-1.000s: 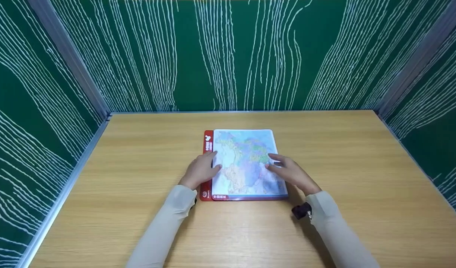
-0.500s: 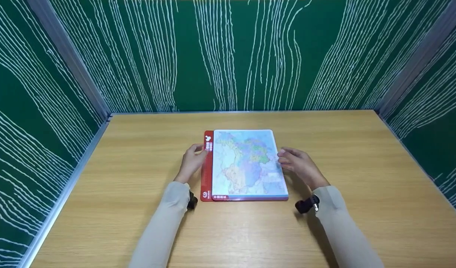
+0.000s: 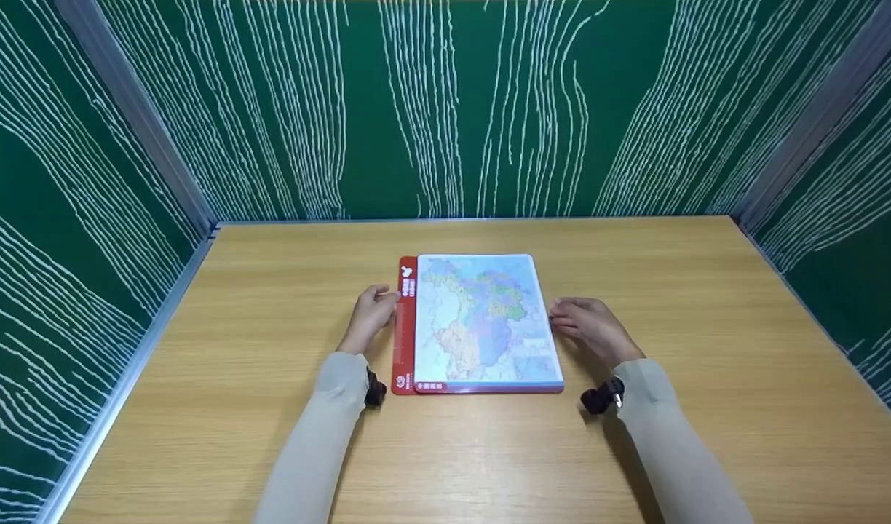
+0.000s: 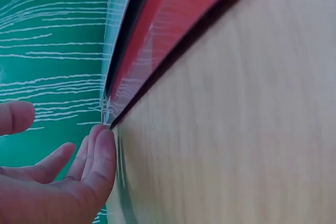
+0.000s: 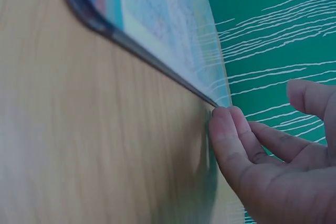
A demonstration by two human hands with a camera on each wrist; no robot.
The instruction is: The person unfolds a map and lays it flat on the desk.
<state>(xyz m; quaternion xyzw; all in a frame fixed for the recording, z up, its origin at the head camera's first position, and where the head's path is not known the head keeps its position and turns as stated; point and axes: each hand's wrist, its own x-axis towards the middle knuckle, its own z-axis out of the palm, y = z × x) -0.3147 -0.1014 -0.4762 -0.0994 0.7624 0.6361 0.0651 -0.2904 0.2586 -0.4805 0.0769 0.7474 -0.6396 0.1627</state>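
Map point(image 3: 482, 313) and red board point(image 3: 405, 335) lie flat on the counter point(image 3: 482, 458), one on top of the other, between our two hands. The map is on top, just left of our right hand point(image 3: 593, 327); the board peeks out from under it as a strip on the side of our left hand point(image 3: 369, 318). Neither hand is clamped on anything. On the left, our fingers point(image 4: 103, 156) reach out nearly straight with their tips at the board's outer edge, and the thumb point(image 4: 18, 117) stands well apart from them. On the right it is much the same: our fingertips point(image 5: 223, 121) meet the map side's edge low down by the counter, with the thumb point(image 5: 310, 98) held away. We judge the step in hand to be lining up the stack from both sides, or settling the fingers at its edges; which of these, we cannot tell. If we mean to square it, the next move calls for even, gentle pressure inward from both hands. If we mean to lift it, our fingertips would need to get under the edges and our thumbs come down on top, lest the two layers slide apart.
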